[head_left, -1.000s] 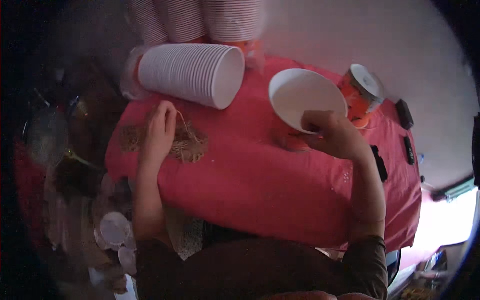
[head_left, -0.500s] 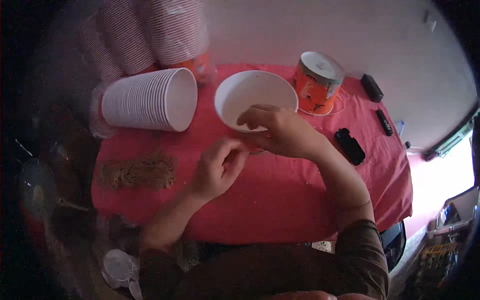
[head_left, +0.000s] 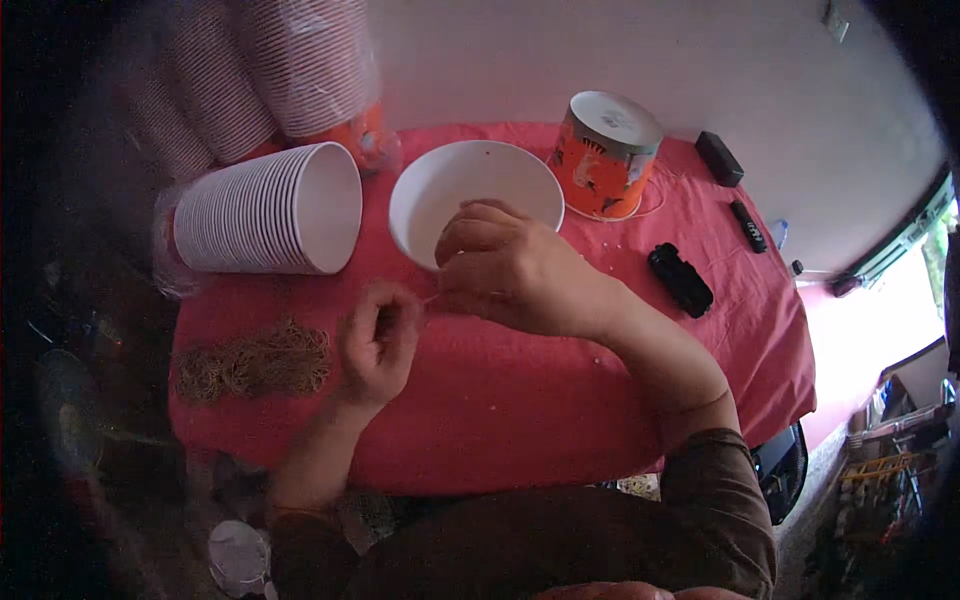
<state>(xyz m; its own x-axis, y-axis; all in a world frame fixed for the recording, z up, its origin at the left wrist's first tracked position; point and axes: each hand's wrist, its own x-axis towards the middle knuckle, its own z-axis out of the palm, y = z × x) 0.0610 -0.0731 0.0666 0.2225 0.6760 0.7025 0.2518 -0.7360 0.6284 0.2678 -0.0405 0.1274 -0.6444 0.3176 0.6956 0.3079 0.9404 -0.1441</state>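
In front of me a white paper tub (head_left: 420,190) lies with its wide mouth facing me. My right hand (head_left: 520,270) is bent in front of its near rim, thumb and fingers closed together, partly covering the tub. Just to the left, my left hand (head_left: 380,340) is curled with thumb and fingertips pressed together, slightly blurred. A faint thin strand seems to run between the two hands, too small to name for certain. A bundle of brown string (head_left: 255,362) lies on the table left of my left hand.
A nested stack of white tubs (head_left: 250,215) lies at left, taller wrapped stacks (head_left: 305,60) behind. An upside-down orange printed tub (head_left: 605,165) stands right of the white one. A black case (head_left: 680,280), black box (head_left: 719,158) and black marker-like object (head_left: 747,226) lie on the red cloth (head_left: 520,420).
My view has shifted, so the table items appear farther left. My hands have drawn slightly apart and nearer to me, the left moving away from the right.
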